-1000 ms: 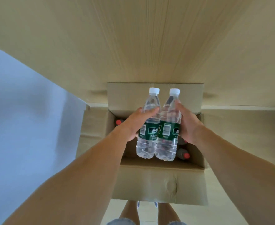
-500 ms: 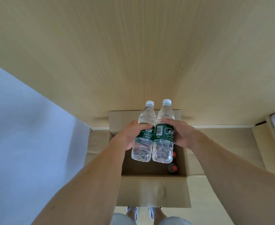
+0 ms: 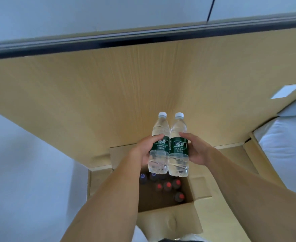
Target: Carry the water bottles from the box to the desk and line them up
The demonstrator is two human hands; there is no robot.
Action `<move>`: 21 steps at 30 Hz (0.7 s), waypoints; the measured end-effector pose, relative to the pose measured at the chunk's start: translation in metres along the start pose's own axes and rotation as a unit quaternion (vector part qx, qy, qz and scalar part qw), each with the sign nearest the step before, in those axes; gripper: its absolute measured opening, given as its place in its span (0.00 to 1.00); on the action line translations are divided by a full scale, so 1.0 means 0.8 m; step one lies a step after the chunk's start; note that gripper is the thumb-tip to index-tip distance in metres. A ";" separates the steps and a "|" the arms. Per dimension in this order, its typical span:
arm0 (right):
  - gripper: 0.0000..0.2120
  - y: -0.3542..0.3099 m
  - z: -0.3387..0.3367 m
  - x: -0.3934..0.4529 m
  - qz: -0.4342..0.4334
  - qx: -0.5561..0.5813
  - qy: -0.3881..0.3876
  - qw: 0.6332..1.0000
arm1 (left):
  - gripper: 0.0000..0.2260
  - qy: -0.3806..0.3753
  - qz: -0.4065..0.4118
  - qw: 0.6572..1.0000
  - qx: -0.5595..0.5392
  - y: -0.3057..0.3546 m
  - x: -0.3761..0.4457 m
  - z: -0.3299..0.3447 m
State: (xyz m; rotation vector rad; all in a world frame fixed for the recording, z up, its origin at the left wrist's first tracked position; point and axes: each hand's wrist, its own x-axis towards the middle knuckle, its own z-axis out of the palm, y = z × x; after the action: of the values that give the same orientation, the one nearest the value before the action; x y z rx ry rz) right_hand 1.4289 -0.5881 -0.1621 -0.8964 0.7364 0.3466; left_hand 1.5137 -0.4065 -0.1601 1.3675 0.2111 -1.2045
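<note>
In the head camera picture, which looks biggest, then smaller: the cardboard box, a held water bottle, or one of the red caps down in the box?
1. cardboard box
2. water bottle in the right hand; the left one looks alike
3. red cap, though it lies farther from the camera, so it looks smaller than it is

two bottles (image 3: 169, 145) side by side, touching, above open box (image 3: 170, 222), desk (image 3: 108, 95) beyond, more bottles (image 3: 168, 186) inside box
</note>
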 end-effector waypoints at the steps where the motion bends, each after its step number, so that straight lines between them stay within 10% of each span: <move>1: 0.22 0.001 0.003 -0.006 -0.011 0.003 0.005 1.000 | 0.16 -0.005 -0.003 1.000 0.007 0.004 -0.002 0.002; 21: 0.25 0.093 -0.091 -0.215 -0.135 0.165 0.201 0.956 | 0.18 -0.211 -0.019 0.951 0.224 -0.042 -0.017 0.176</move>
State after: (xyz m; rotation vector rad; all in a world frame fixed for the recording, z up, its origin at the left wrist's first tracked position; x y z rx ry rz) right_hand 1.2340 -0.5983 -0.1131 -0.7410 0.9978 -0.2068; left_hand 1.4115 -0.5060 -0.1310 1.4493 -0.3621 -1.6111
